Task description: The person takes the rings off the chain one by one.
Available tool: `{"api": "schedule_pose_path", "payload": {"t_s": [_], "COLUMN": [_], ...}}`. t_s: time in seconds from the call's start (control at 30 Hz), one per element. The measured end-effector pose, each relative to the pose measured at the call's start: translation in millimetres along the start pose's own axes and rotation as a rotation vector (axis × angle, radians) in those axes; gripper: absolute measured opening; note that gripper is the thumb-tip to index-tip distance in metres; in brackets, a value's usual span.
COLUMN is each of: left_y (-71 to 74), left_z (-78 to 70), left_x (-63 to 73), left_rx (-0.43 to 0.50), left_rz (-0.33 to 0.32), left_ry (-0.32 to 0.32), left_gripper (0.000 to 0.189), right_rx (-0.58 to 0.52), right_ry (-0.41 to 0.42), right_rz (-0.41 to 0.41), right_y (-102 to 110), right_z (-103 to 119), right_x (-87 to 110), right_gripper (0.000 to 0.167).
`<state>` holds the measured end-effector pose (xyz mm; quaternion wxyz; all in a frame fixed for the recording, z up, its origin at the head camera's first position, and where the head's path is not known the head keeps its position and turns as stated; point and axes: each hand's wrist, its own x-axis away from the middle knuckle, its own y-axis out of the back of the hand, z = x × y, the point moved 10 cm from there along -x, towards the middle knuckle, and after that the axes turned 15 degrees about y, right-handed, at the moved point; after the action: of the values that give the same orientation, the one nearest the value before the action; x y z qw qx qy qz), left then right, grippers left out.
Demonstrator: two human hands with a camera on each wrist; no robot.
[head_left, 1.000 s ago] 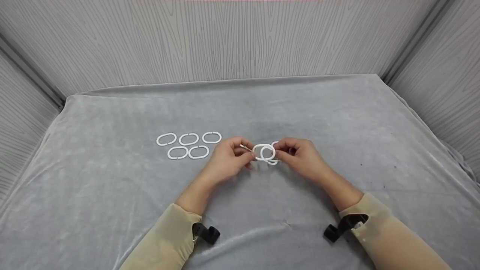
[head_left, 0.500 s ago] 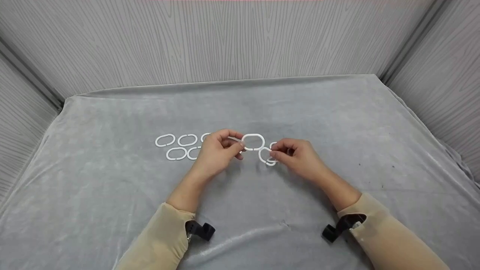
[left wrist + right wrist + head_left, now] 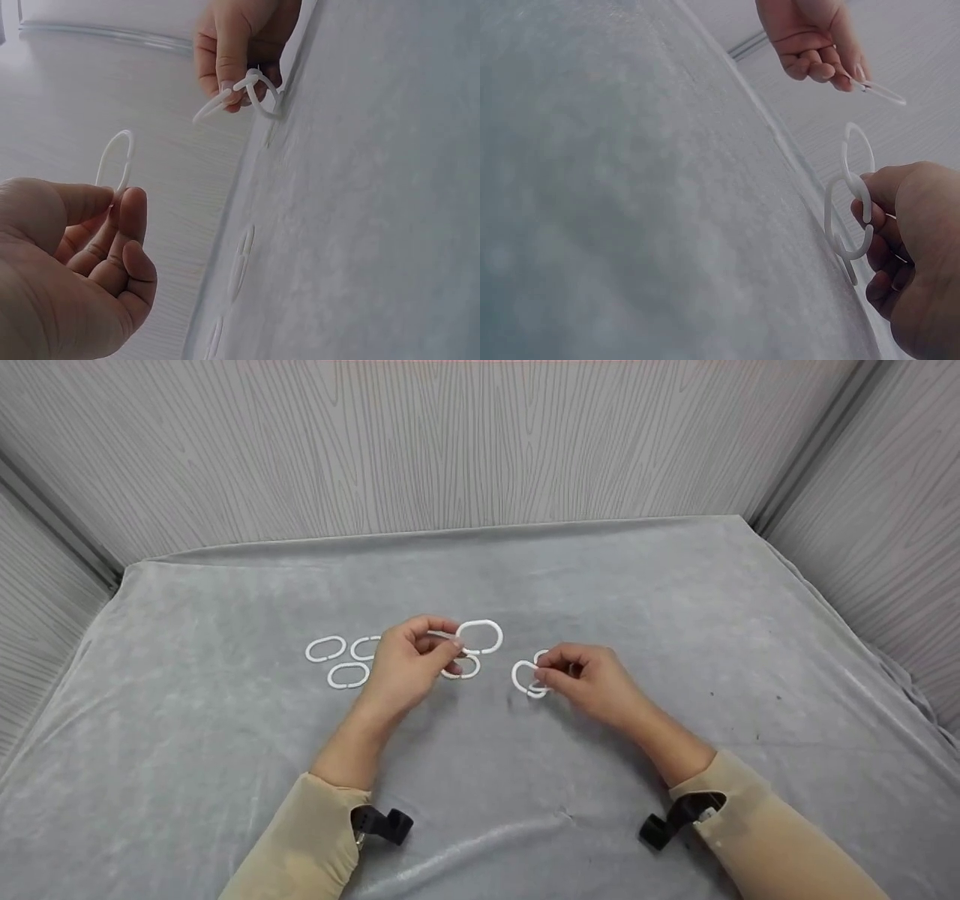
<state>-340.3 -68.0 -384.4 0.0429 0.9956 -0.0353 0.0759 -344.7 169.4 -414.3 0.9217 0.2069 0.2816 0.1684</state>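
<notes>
My left hand (image 3: 409, 664) pinches one white oval shower curtain ring (image 3: 480, 622) between thumb and forefinger, above the cloth. A small gap shows in its side. To the right, my right hand (image 3: 589, 679) holds another white shower curtain ring (image 3: 514, 679) hooked through a second one. In the right wrist view, the lower ring (image 3: 828, 214) has a gap and an upper ring (image 3: 872, 150) passes through it. How many hang in that hand is partly hidden by its fingers. The two hands' rings are apart.
Loose white rings lie on the grey cloth (image 3: 465, 765) left of centre: one ring (image 3: 325, 661), another ring (image 3: 349, 688), and a third ring (image 3: 365, 660) half covered by my left hand. One more ring (image 3: 478, 666) shows beyond its fingertips. A wood-grain panel (image 3: 450, 442) stands behind.
My left hand has moved left and slightly up with its ring, away from the rings in my right hand. The right hand has stayed nearly in place.
</notes>
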Motion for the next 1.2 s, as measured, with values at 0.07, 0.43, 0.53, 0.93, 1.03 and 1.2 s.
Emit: {"api": "schedule_pose_path", "payload": {"t_s": [0.07,0.43,0.53,0.93,1.03,1.2], "left_y": [5.6,49.7,62.1,107.4,119.3,140.8], "left_z": [-0.3,0.2,2.0,7.2,7.7,10.6], "left_x": [0.3,1.8,3.4,11.8,14.6,18.2], "left_rx": [-0.017,-0.118,-0.144,-0.217,-0.232,-0.275], "left_rz": [-0.008,-0.058,-0.063,-0.102,-0.113,-0.151], "left_ry": [-0.001,0.041,0.052,0.074,0.074,0.07], "left_gripper": [0.013,0.016,0.018,0.022,0.024,0.026], "right_rx": [0.002,0.02,0.022,0.024,0.018,0.026], "right_ry": [0.001,-0.009,-0.006,-0.003,-0.001,0.009], "right_rz": [0.002,0.002,-0.001,0.001,-0.001,0.003], "right_y": [0.0,1.7,2.1,1.7,1.2,-0.5], "right_z": [0.5,-1.1,-1.7,-1.4,-1.9,-0.8], "right_x": [0.3,2.3,2.9,2.1,1.8,0.0], "right_gripper": [0.004,0.004,0.004,0.005,0.005,0.005]}}
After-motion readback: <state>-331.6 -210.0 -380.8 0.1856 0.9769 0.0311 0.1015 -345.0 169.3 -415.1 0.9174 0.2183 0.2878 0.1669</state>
